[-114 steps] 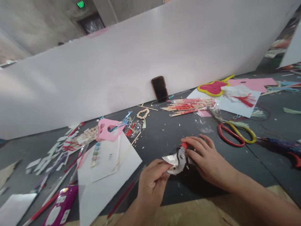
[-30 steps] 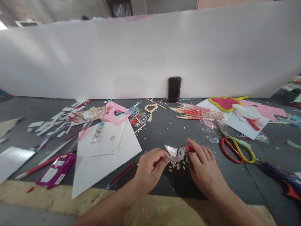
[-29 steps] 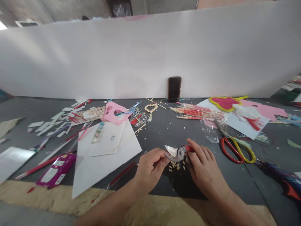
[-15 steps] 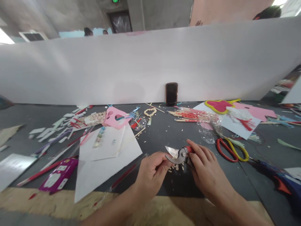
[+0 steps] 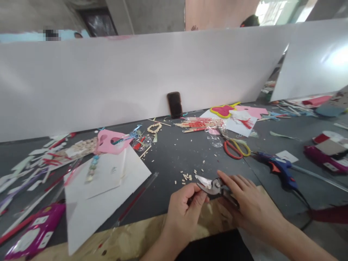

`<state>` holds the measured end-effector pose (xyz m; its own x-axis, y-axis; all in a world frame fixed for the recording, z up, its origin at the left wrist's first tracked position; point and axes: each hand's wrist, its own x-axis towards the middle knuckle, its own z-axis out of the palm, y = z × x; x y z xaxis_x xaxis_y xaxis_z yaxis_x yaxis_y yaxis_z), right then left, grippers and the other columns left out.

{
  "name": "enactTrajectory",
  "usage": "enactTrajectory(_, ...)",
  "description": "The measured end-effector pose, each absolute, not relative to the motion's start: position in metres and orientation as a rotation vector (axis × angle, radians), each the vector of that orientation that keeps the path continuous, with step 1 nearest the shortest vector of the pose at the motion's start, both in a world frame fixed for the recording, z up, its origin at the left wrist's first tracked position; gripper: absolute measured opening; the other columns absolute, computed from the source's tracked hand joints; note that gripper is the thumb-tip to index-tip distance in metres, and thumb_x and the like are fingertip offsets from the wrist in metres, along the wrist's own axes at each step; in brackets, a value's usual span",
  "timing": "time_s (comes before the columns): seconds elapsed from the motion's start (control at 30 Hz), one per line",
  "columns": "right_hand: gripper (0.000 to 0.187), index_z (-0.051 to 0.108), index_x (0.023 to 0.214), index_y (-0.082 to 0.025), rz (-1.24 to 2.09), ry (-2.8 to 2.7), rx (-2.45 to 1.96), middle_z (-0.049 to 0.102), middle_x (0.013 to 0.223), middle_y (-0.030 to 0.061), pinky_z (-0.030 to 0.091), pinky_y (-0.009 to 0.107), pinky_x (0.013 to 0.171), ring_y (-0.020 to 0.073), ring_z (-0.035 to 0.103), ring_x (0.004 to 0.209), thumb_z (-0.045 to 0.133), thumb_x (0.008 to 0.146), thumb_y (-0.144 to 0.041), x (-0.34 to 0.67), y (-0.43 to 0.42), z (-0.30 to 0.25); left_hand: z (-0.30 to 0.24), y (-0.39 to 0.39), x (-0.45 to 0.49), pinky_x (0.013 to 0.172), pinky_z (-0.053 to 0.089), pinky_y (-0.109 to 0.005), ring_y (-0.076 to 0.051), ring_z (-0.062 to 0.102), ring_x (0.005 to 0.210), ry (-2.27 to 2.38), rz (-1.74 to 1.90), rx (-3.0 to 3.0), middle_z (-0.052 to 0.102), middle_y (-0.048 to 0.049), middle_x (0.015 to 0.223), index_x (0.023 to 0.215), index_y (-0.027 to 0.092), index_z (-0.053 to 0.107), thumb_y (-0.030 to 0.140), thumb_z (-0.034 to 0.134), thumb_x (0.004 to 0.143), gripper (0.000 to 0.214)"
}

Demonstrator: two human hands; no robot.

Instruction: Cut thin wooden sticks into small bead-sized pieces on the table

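Observation:
My right hand (image 5: 251,204) is closed around the handles of a pair of pruning shears (image 5: 216,185), whose jaws point left. The jaws are parted, and a small pale bit shows between them. Thumb and fingers of my left hand (image 5: 185,210) are pinched together right at the jaw tips. What they grip is mostly hidden and too small to name. Just beyond the shears, several short beige pieces (image 5: 187,177) lie scattered on the dark table (image 5: 174,159).
White paper sheets (image 5: 81,214) and a purple package (image 5: 38,228) lie to the left. Red-and-yellow scissors (image 5: 233,150) and a blue glue gun (image 5: 280,170) are on the right. Behind, packed sticks (image 5: 199,124), a bead bracelet (image 5: 153,127) and a phone (image 5: 174,105) sit before a white panel (image 5: 130,79).
The view has turned to the right. Both hands and the shears have come back toward the table's near edge, leaving the beige pieces uncovered beyond them.

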<state>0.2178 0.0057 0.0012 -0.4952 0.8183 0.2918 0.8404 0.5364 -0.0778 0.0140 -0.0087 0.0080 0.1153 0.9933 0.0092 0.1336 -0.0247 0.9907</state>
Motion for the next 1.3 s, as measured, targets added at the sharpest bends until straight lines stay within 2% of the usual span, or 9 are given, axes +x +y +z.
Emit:
enactTrajectory(0.17, 0.050, 0.041, 0.132, -0.016, -0.090, -2.492, -1.378, 0.064, 0.104, 0.0119, 0.049, 0.036, 0.070, 0.0249, 0.060, 0.091, 0.046, 0.082, -0.019, 0.225, 0.002, -0.005, 0.009, -0.010, 0.023, 0.063, 0.045, -0.020, -0.016, 0.063, 0.070, 1.237, 1.015, 1.390, 0.071, -0.0019, 0.073, 0.082, 0.017, 0.072, 0.028, 0.057, 0.084, 0.018)
enactTrajectory(0.3, 0.048, 0.042, 0.131, -0.017, 0.005, -2.423, -1.371, 0.063, 0.104, 0.0115, 0.049, 0.036, 0.074, 0.0235, 0.059, 0.093, 0.042, 0.083, -0.015, 0.222, 0.003, -0.011, 0.016, -0.011, 0.023, 0.065, 0.047, -0.020, -0.016, 0.065, 0.072, 1.304, 1.010, 1.413, 0.074, -0.0007, 0.078, 0.088, 0.020, 0.074, 0.031, 0.057, 0.086, 0.020)
enactTrajectory(0.5, 0.062, 0.041, 0.131, -0.019, 0.084, -2.411, -1.395, 0.061, 0.108, 0.0112, 0.048, 0.040, 0.081, 0.0244, 0.058, 0.097, 0.045, 0.071, -0.008, 0.218, 0.003, -0.021, 0.009, -0.010, 0.021, 0.068, 0.049, -0.022, -0.019, 0.066, 0.078, 1.361, 1.000, 1.407, 0.071, -0.0013, 0.072, 0.089, 0.019, 0.073, 0.032, 0.055, 0.087, 0.022)
enactTrajectory(0.73, 0.062, 0.034, 0.139, -0.018, -0.040, -2.426, -1.418, 0.061, 0.114, 0.0129, 0.048, 0.041, 0.077, 0.0258, 0.057, 0.098, 0.045, 0.078, -0.012, 0.212, 0.006, -0.021, 0.004, -0.009, 0.019, 0.068, 0.047, -0.021, -0.017, 0.064, 0.076, 1.399, 1.043, 1.445, 0.071, -0.0009, 0.074, 0.092, 0.019, 0.072, 0.032, 0.054, 0.088, 0.023)
enactTrajectory(0.97, 0.066, 0.033, 0.142, -0.020, -0.014, -2.434, -1.385, 0.057, 0.124, 0.0112, 0.048, 0.042, 0.085, 0.0242, 0.053, 0.105, 0.045, 0.077, -0.008, 0.210, 0.004, -0.020, 0.000, -0.014, 0.020, 0.051, 0.038, -0.020, -0.013, 0.052, 0.052, 1.453, 0.958, 1.509, 0.055, 0.0009, 0.051, 0.084, 0.017, 0.071, 0.035, 0.045, 0.092, 0.033)
enactTrajectory(1.13, 0.072, 0.029, 0.143, -0.020, 0.082, -2.396, -1.382, 0.054, 0.128, 0.0109, 0.049, 0.039, 0.088, 0.0226, 0.052, 0.110, 0.044, 0.075, -0.004, 0.210, 0.002, -0.024, 0.001, -0.013, 0.022, 0.047, 0.034, -0.020, -0.011, 0.045, 0.049, 1.416, 0.928, 1.450, 0.060, -0.0007, 0.058, 0.086, 0.016, 0.070, 0.038, 0.047, 0.091, 0.033)
enactTrajectory(1.3, 0.075, 0.029, 0.143, -0.021, 0.117, -2.378, -1.361, 0.054, 0.126, 0.0109, 0.049, 0.038, 0.087, 0.0217, 0.054, 0.108, 0.043, 0.071, -0.003, 0.210, 0.001, -0.024, 0.006, -0.012, 0.023, 0.043, 0.028, -0.020, -0.010, 0.037, 0.045, 1.346, 0.920, 1.358, 0.052, 0.0010, 0.049, 0.080, 0.015, 0.069, 0.045, 0.047, 0.090, 0.038)
